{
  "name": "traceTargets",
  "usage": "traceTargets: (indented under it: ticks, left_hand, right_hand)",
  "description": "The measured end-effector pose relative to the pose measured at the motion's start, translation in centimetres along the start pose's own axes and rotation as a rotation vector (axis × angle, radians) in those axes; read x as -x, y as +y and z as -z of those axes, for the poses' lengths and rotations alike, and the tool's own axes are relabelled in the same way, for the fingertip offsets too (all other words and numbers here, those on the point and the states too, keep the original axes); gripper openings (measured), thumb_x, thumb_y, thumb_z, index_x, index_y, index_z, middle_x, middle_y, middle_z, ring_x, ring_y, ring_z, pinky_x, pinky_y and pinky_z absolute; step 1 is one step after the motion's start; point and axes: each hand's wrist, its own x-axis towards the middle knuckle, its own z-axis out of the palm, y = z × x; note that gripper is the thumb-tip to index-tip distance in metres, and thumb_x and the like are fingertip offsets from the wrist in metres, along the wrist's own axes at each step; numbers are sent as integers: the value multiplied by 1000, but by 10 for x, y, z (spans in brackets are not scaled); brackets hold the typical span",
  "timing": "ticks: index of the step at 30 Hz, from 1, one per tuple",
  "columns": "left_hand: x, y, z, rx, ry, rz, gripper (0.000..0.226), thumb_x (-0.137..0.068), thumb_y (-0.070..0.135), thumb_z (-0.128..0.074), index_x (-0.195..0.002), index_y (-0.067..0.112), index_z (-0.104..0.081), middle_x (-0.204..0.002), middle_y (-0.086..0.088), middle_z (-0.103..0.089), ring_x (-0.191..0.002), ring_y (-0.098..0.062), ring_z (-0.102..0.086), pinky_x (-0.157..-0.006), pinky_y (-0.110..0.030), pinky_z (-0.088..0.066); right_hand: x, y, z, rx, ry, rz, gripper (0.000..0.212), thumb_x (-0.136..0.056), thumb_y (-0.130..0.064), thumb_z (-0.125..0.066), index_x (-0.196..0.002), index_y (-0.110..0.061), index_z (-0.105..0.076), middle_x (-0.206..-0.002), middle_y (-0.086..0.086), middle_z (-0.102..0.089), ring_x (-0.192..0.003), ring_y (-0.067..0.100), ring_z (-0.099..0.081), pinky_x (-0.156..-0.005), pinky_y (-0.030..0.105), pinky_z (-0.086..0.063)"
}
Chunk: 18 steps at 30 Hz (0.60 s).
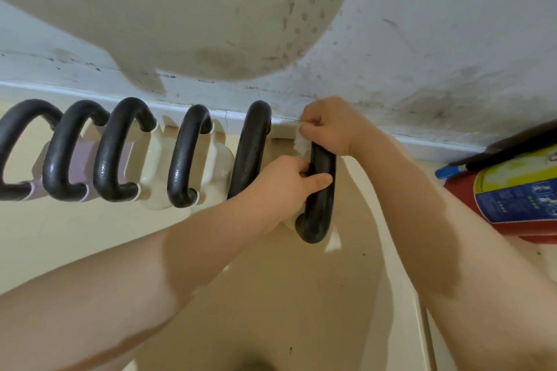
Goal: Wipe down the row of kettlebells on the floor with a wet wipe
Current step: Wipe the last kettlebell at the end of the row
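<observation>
Several kettlebells with thick black handles stand in a row along the wall's foot; the left ones (75,156) have lilac bodies, the middle ones (187,159) cream bodies. My left hand (289,184) grips the black handle of the rightmost kettlebell (319,205), whose body is hidden under my arm. My right hand (328,126) holds a white wet wipe (302,143) bunched against the far end of that same handle. A white scrap (333,239) shows below the handle's near bend.
A red fire extinguisher (512,190) with a blue and yellow label lies at the right, close to my right forearm. The stained white wall (422,54) and its skirting run right behind the row. Cream floor (271,295) stretches toward me.
</observation>
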Motion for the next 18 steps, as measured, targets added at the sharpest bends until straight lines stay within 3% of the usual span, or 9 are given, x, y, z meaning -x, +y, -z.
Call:
traceTargets:
  ticks: [2, 4, 6, 8, 13, 15, 18]
  left_hand:
    - [0, 0, -1, -8, -1, -18, 29, -89, 30, -54, -103, 6, -64, -101, -20, -68, -85, -25, -63, -75, -35, -49]
    - [2, -1, -2, -17, 6, -42, 29, -90, 31, -53, -104, 8, -63, -96, -15, -69, -84, -22, -63, -74, -32, -50]
    - [3, -1, -3, -44, 19, -61, 28, -91, 33, -51, -104, 11, -63, -93, -10, -69, -80, -17, -62, -70, -27, -49]
    - [3, -2, -3, -43, 22, -62, 28, -91, 33, -51, -105, 13, -63, -94, -9, -69, -81, -16, -62, -70, -27, -49]
    - [3, 0, -2, -5, 1, -39, 28, -91, 31, -52, -106, 11, -64, -92, -10, -69, -85, -24, -64, -76, -34, -50]
    - [2, -2, -4, 23, 10, -25, 27, -90, 31, -53, -105, 12, -65, -89, -6, -68, -84, -21, -63, -78, -34, -50]
    - [2, -4, -6, 155, 23, 31, 20, -88, 30, -57, -99, 15, -67, -84, -4, -68, -78, -20, -63, -74, -34, -51]
  right_hand:
    - [9, -3, -6, -93, 67, -14, 30, -78, -17, -45, -51, -9, -33, -55, 7, -36, -57, 21, -35, -59, 29, -32]
    - [13, -1, -10, -395, 172, -139, 31, -86, -14, -48, -56, -7, -41, -59, 8, -37, -59, 21, -38, -61, 27, -32]
    - [13, -4, -12, -796, 294, -345, 23, -89, -18, -49, -71, -6, -54, -71, 14, -45, -68, 24, -44, -67, 34, -38]
    - [11, -4, -14, -1019, 334, -524, 25, -89, -27, -47, -79, -7, -59, -79, 16, -53, -76, 27, -50, -73, 40, -42]
    - [21, -6, -16, -916, 240, -777, 37, -92, -42, -45, -95, -9, -60, -103, 13, -66, -97, 27, -63, -97, 42, -48]
    - [24, -12, -15, -852, 242, -767, 36, -93, -35, -47, -105, -4, -58, -91, 10, -63, -85, 24, -61, -89, 37, -50]
    - [22, -18, -4, -841, 268, -744, 28, -95, -30, -49, -89, -4, -57, -81, 10, -61, -70, 22, -59, -68, 26, -53]
